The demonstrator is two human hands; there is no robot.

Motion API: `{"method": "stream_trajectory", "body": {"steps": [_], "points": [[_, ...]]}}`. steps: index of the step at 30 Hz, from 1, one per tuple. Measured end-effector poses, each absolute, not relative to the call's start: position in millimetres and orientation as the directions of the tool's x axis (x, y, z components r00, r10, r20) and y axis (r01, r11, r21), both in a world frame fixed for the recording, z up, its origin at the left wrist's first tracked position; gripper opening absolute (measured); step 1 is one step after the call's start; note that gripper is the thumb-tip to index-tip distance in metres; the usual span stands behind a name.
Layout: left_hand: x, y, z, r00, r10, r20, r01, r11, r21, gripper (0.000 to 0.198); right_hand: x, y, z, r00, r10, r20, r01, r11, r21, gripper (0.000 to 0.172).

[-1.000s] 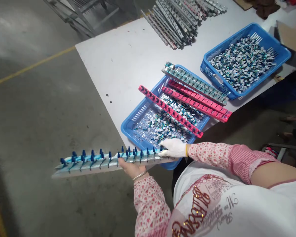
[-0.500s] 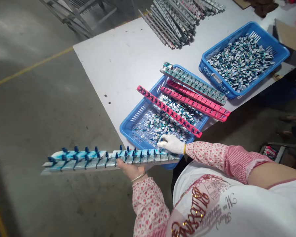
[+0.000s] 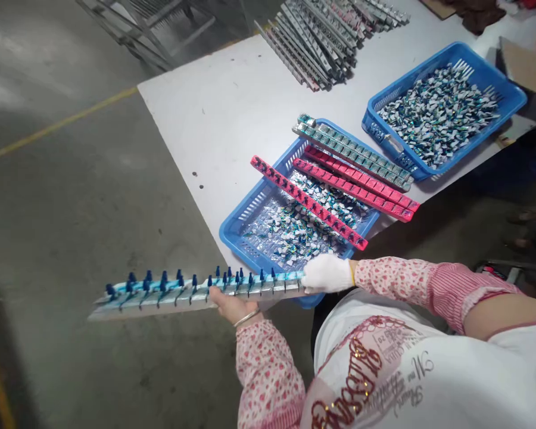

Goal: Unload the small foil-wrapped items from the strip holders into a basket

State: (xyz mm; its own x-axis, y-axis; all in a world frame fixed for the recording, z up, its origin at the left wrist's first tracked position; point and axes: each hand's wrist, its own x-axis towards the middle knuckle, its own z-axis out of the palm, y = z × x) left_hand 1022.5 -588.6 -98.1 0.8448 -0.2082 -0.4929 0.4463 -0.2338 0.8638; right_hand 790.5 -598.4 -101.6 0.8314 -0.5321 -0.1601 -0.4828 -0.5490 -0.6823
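Note:
My left hand, bare, grips from below a long grey rail lined with blue-tipped clips, held level out over the floor. My right hand, in a white glove, is closed over the rail's right end, pinching at the last clip there. Just beyond the rail is a blue basket of small silver and teal pieces, at the table's near edge.
Three pink rails and a silver-green rail lie across the near basket. A second blue basket full of pieces stands at the right. A heap of grey rails lies at the back of the white table. Concrete floor at left.
My right hand has slid from over the basket edge to the rail's right end. The rail has shifted slightly right and tilted back, its clips standing up again.

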Motion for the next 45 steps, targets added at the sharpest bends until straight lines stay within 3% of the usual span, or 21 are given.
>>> {"method": "stream_trajectory", "body": {"steps": [2, 4, 6, 7, 11, 14, 17, 21, 23, 25, 27, 28, 32, 37, 42, 43, 45], "points": [[1028, -586, -101, 0.814, -0.288, -0.505, 0.472, -0.181, 0.863, 0.044, 793, -594, -105, 0.801, -0.589, -0.108, -0.428, -0.437, -0.791, 0.032], [1031, -583, -103, 0.759, -0.406, -0.509, 0.518, -0.095, 0.850, 0.044, 794, -603, -113, 0.643, -0.743, -0.188, -0.399, -0.115, -0.910, 0.034], [1031, -578, -104, 0.730, -0.457, -0.508, 0.544, -0.061, 0.837, 0.045, 794, -622, -122, 0.457, -0.832, -0.314, -0.370, 0.144, -0.918, 0.037], [1028, -577, -104, 0.732, -0.457, -0.505, 0.537, -0.070, 0.841, 0.046, 794, -632, -125, 0.391, -0.855, -0.341, -0.376, 0.190, -0.907, 0.037], [1005, -575, -103, 0.784, -0.399, -0.476, 0.453, -0.156, 0.878, 0.049, 809, -653, -119, 0.334, -0.904, -0.267, -0.463, 0.089, -0.882, 0.036], [986, -578, -103, 0.797, -0.354, -0.489, 0.458, -0.173, 0.872, 0.048, 833, -641, -105, 0.532, -0.797, -0.287, -0.525, -0.045, -0.850, 0.039], [973, -582, -103, 0.808, -0.285, -0.515, 0.442, -0.284, 0.851, 0.047, 853, -618, -95, 0.604, -0.737, -0.304, -0.612, -0.185, -0.769, 0.045], [968, -584, -103, 0.810, -0.247, -0.532, 0.402, -0.426, 0.810, 0.048, 857, -601, -99, 0.667, -0.738, -0.102, -0.555, -0.401, -0.729, 0.046], [968, -584, -101, 0.788, -0.289, -0.543, 0.430, -0.373, 0.822, 0.047, 853, -606, -109, 0.598, -0.797, -0.084, -0.492, -0.282, -0.824, 0.045], [967, -582, -100, 0.741, -0.396, -0.542, 0.474, -0.262, 0.840, 0.045, 847, -620, -121, 0.384, -0.889, -0.248, -0.446, 0.057, -0.893, 0.045], [965, -579, -101, 0.674, -0.526, -0.518, 0.515, -0.168, 0.841, 0.044, 839, -638, -132, 0.163, -0.885, -0.437, -0.396, 0.347, -0.850, 0.046], [964, -578, -102, 0.650, -0.569, -0.504, 0.528, -0.140, 0.838, 0.043, 836, -648, -136, 0.116, -0.872, -0.476, -0.405, 0.397, -0.824, 0.045], [953, -574, -108, 0.667, -0.575, -0.474, 0.509, -0.113, 0.853, 0.044, 830, -668, -135, 0.250, -0.910, -0.331, -0.562, 0.142, -0.815, 0.037], [941, -570, -115, 0.655, -0.522, -0.547, 0.529, -0.200, 0.825, 0.051, 856, -661, -117, 0.483, -0.835, -0.263, -0.448, 0.022, -0.894, 0.044], [932, -565, -116, 0.640, -0.500, -0.583, 0.548, -0.235, 0.803, 0.050, 872, -653, -112, 0.588, -0.783, -0.203, -0.532, -0.185, -0.826, 0.034], [931, -564, -115, 0.635, -0.507, -0.583, 0.553, -0.228, 0.801, 0.049, 872, -652, -112, 0.589, -0.789, -0.175, -0.521, -0.206, -0.828, 0.031], [932, -565, -112, 0.616, -0.534, -0.579, 0.567, -0.210, 0.797, 0.049, 872, -654, -116, 0.478, -0.863, -0.162, -0.464, -0.091, -0.881, 0.029]]}}
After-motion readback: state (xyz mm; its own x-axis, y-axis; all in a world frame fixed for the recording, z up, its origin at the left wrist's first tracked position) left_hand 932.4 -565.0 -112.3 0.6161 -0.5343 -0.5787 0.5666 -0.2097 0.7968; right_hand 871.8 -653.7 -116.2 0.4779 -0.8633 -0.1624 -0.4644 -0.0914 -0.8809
